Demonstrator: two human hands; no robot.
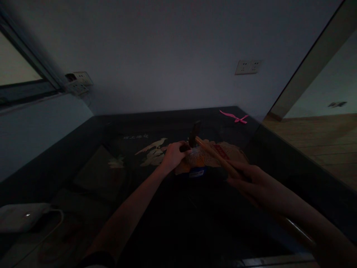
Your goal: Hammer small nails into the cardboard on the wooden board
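Note:
My right hand (251, 180) is wrapped round the long wooden handle of a hammer (214, 154), which slants up and to the left. Its dark head (194, 133) stands close by the fingertips of my left hand (174, 154). The left fingers are curled in a pinch; whatever they hold is too dark to make out. Beneath both hands lies a patterned piece (206, 154) in orange, pale and red tones, on the dark tabletop (167, 216). A small blue label-like patch (197, 172) shows at its near edge.
A pink ribbon (237, 119) lies at the back right of the tabletop. Pale printed decoration (153, 150) shows left of my hands. A white device with a cable (25, 217) sits at the near left. Wall sockets (248, 67) are behind, and wooden floor (315, 137) is to the right.

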